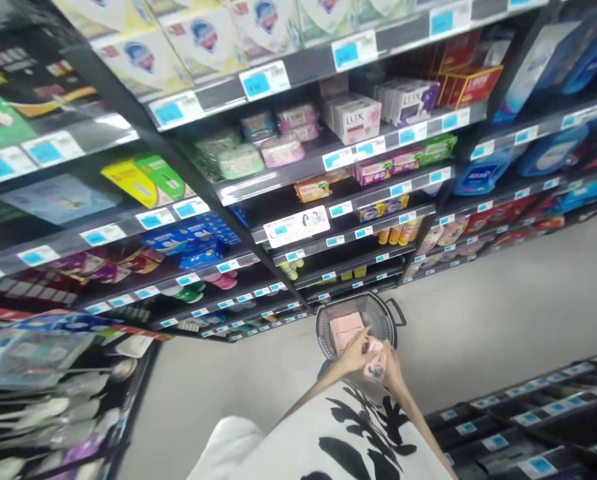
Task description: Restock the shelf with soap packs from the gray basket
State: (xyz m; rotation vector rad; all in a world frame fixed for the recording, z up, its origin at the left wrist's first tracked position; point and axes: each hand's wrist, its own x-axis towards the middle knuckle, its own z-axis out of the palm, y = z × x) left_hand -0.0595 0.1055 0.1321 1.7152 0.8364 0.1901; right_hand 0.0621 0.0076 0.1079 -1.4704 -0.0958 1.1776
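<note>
A small pink box [375, 363] is held between my two hands, in front of my body and over the near side of a grey shopping basket [323, 333]. My left hand [355, 353] grips the box from its left, fingers bent around its top edge. On the other side my right hand [391, 365] closes around the box's right edge. Inside the basket lie pink boxes [345, 327], side by side. The print on the held box is too small to read. The basket's black handle [397, 313] sticks out to the right.
Shelves of soap stand ahead, with LUX boxes [353, 119] and wrapped soap bars [283, 151] on one level. Blue bottles [483, 172] fill shelves at the right. Hanging utensils [53, 407] are at the lower left, and another shelf rack [498, 440] at the lower right. Grey floor [193, 380] lies between.
</note>
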